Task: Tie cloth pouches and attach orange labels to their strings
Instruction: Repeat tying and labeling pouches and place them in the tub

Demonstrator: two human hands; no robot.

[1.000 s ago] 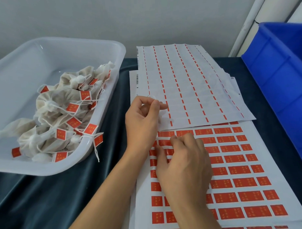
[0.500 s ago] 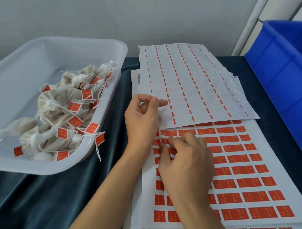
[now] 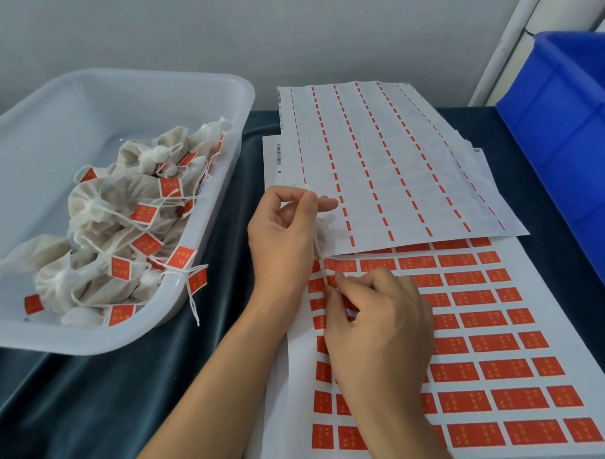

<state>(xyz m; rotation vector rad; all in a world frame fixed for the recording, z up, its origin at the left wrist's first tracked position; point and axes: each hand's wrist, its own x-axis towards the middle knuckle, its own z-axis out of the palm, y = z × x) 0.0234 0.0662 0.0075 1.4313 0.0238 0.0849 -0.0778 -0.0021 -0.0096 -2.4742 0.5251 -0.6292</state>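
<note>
My left hand (image 3: pixel 282 237) pinches the white string (image 3: pixel 317 251) of a small cloth pouch (image 3: pixel 324 228), most of which is hidden behind the fingers. The string hangs down onto the sheet of orange labels (image 3: pixel 486 320). My right hand (image 3: pixel 378 317) lies on that sheet with curled fingers. Its thumb and forefinger pinch the edge of an orange label (image 3: pixel 331 282) near the sheet's top left corner, just below the string.
A translucent white bin (image 3: pixel 194 301) on the left holds several tied pouches (image 3: pixel 123 235) with orange labels; one string hangs over its rim. Peeled label sheets (image 3: pixel 377 165) are stacked behind the full sheet. A blue crate (image 3: pixel 572 134) stands at the right. Dark cloth (image 3: pixel 94 408) covers the table.
Both hands stay almost in place. My right fingertips have crept slightly left and up on the label sheet, toward the string.
</note>
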